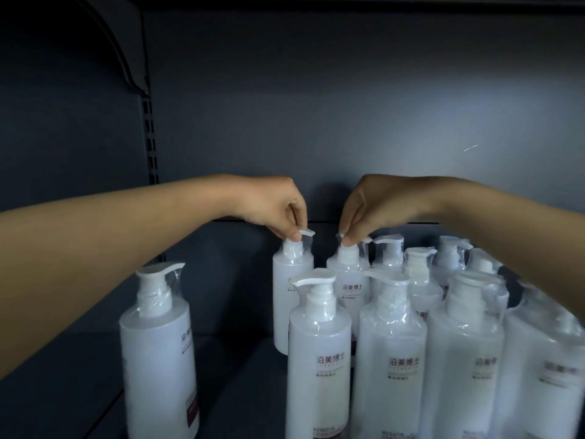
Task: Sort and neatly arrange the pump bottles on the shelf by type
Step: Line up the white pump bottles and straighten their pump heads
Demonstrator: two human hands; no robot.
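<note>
Left hand point(278, 207) pinches one far bottle's pump point(299, 239), right hand point(373, 207) another's pump point(354, 242); best turn both nozzles alike, bottles upright.

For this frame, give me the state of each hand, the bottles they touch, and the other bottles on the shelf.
Left hand: pinching a pump head.
Right hand: pinching a pump head.
Back-left bottle: upright, plastic-wrapped, held at pump.
Back-middle bottle: upright, wrapped, held at pump.
Lone bottle: upright, standing apart at left.
Front cluster: upright, wrapped, crowded together.
</note>
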